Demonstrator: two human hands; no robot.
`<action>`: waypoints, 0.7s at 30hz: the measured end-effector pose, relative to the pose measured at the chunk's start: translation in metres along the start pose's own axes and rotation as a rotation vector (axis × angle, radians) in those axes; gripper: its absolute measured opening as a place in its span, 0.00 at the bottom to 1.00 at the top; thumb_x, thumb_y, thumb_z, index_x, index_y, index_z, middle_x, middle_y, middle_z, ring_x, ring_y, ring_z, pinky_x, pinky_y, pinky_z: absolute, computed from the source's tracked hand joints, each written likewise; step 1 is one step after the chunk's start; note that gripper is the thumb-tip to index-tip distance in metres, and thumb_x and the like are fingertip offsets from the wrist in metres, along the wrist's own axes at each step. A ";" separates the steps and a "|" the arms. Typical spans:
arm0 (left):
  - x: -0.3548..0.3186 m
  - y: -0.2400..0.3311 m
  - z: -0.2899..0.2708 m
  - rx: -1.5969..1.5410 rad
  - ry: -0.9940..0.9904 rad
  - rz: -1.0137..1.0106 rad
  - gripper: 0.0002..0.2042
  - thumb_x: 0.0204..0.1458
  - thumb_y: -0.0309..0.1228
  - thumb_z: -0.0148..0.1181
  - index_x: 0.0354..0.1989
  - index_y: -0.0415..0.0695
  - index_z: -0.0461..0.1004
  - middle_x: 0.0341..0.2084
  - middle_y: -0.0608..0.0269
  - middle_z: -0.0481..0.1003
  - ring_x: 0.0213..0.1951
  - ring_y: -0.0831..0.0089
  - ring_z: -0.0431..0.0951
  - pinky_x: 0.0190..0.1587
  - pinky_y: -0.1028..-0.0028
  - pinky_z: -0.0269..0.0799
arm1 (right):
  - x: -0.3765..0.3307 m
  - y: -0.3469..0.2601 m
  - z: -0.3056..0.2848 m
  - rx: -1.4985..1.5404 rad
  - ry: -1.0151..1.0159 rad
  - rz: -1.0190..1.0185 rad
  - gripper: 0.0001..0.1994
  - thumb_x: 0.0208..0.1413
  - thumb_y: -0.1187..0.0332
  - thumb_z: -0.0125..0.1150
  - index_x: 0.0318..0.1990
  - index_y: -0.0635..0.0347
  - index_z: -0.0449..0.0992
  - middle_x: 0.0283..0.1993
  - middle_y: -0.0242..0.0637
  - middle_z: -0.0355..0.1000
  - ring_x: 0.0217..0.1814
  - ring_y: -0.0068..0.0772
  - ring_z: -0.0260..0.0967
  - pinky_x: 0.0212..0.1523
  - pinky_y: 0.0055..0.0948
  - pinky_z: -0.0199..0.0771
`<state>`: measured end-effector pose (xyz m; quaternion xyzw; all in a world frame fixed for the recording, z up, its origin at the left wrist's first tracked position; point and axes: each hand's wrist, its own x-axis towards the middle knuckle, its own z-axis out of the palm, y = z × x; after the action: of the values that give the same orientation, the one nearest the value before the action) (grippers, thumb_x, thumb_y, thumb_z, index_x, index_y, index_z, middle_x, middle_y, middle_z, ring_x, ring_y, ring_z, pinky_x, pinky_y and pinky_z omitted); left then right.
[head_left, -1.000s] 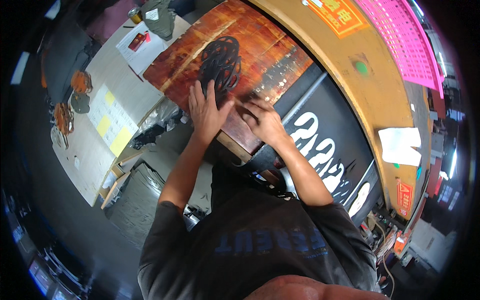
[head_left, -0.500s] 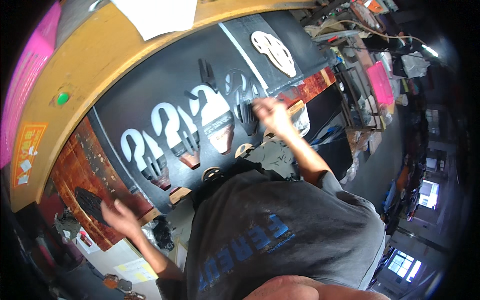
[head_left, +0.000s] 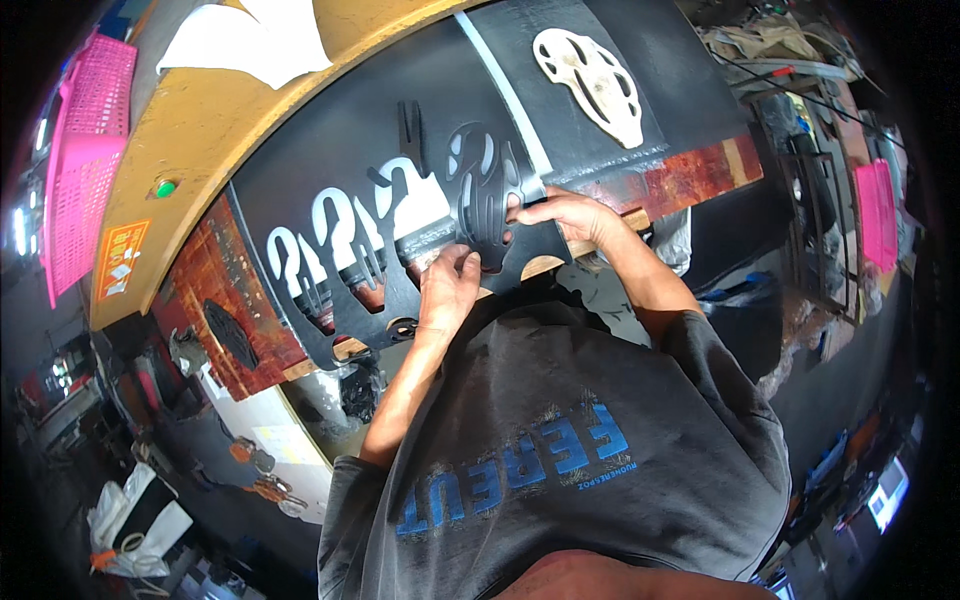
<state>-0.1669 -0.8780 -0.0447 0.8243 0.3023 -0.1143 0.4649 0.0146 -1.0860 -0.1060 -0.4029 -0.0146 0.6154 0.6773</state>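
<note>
A black sheet (head_left: 385, 125) with several shaped cut-outs lies on the table in front of me. Toward its right end sits a black slotted piece (head_left: 487, 190), between my two hands. My left hand (head_left: 448, 292) is closed, its fingertips pinched at the near left edge of this piece. At its right side, my right hand (head_left: 577, 216) is closed with the thumb on the piece; the other fingers are partly hidden. A dark forked scrap (head_left: 411, 135) rests just beyond. Another dark slotted piece (head_left: 230, 333) lies apart on the wooden board at the left.
A cream slotted plate (head_left: 590, 85) lies on the black surface at the far right, past a pale strip (head_left: 503, 90). A yellow machine beam (head_left: 250, 110) with a green button (head_left: 165, 188) spans the far side. Pink baskets (head_left: 92, 165) stand at the far left.
My left hand has moved from beside the dark slotted piece on the left board to the piece in the sheet. My right hand has closed at its right side. The view has shifted.
</note>
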 end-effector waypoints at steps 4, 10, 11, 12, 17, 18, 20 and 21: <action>0.010 -0.011 0.008 0.014 0.182 0.017 0.30 0.61 0.43 0.71 0.61 0.29 0.74 0.53 0.43 0.81 0.53 0.58 0.83 0.53 0.59 0.80 | 0.004 0.010 -0.009 0.278 -0.142 0.082 0.13 0.70 0.64 0.63 0.49 0.67 0.79 0.49 0.52 0.82 0.55 0.53 0.82 0.59 0.47 0.83; 0.057 -0.025 -0.035 -0.674 -0.286 -0.379 0.15 0.62 0.34 0.70 0.52 0.39 0.79 0.26 0.74 0.72 0.25 0.84 0.74 0.23 0.83 0.79 | 0.006 0.007 0.010 -0.018 0.414 0.051 0.17 0.69 0.63 0.66 0.50 0.72 0.78 0.47 0.48 0.82 0.52 0.40 0.82 0.55 0.37 0.84; 0.061 -0.027 -0.039 -0.621 -0.316 -0.389 0.13 0.62 0.31 0.68 0.51 0.39 0.79 0.25 0.75 0.70 0.24 0.84 0.72 0.27 0.81 0.82 | -0.004 -0.001 0.013 -0.486 0.470 0.018 0.23 0.68 0.62 0.67 0.60 0.75 0.75 0.45 0.43 0.83 0.51 0.37 0.81 0.57 0.33 0.81; 0.064 -0.029 -0.040 -0.607 -0.356 -0.378 0.16 0.61 0.33 0.68 0.54 0.39 0.79 0.27 0.74 0.70 0.25 0.83 0.72 0.29 0.79 0.83 | -0.013 -0.006 0.020 -0.571 0.482 -0.038 0.27 0.65 0.62 0.69 0.65 0.72 0.72 0.50 0.46 0.81 0.54 0.42 0.80 0.59 0.36 0.80; 0.063 -0.026 -0.035 -0.560 -0.402 -0.360 0.22 0.62 0.36 0.65 0.61 0.38 0.75 0.37 0.66 0.72 0.35 0.78 0.76 0.39 0.69 0.88 | -0.055 -0.007 0.048 -1.522 0.598 -0.564 0.42 0.54 0.60 0.76 0.75 0.62 0.64 0.73 0.60 0.62 0.75 0.65 0.60 0.75 0.57 0.63; 0.064 -0.022 -0.034 -0.561 -0.428 -0.371 0.23 0.62 0.36 0.65 0.62 0.37 0.74 0.39 0.63 0.72 0.38 0.76 0.77 0.41 0.67 0.89 | -0.053 0.002 0.053 -1.617 0.434 -0.520 0.43 0.53 0.58 0.76 0.75 0.61 0.64 0.73 0.59 0.61 0.76 0.66 0.58 0.75 0.60 0.61; 0.071 -0.012 -0.036 -0.549 -0.472 -0.391 0.24 0.65 0.37 0.62 0.63 0.33 0.72 0.50 0.52 0.73 0.50 0.64 0.79 0.46 0.58 0.91 | -0.039 0.024 0.062 -1.757 0.226 -0.564 0.44 0.52 0.54 0.77 0.75 0.60 0.65 0.74 0.58 0.60 0.78 0.67 0.55 0.76 0.64 0.59; 0.075 -0.006 -0.037 -0.541 -0.500 -0.359 0.24 0.65 0.37 0.62 0.63 0.32 0.72 0.52 0.49 0.73 0.52 0.61 0.78 0.45 0.58 0.91 | -0.028 0.033 0.064 -1.816 0.112 -0.509 0.44 0.51 0.52 0.77 0.74 0.60 0.65 0.74 0.57 0.60 0.78 0.67 0.54 0.76 0.65 0.58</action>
<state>-0.1151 -0.8156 -0.0643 0.5533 0.3381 -0.3070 0.6967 -0.0522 -1.0788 -0.0680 -0.7899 -0.5434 0.1821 0.2181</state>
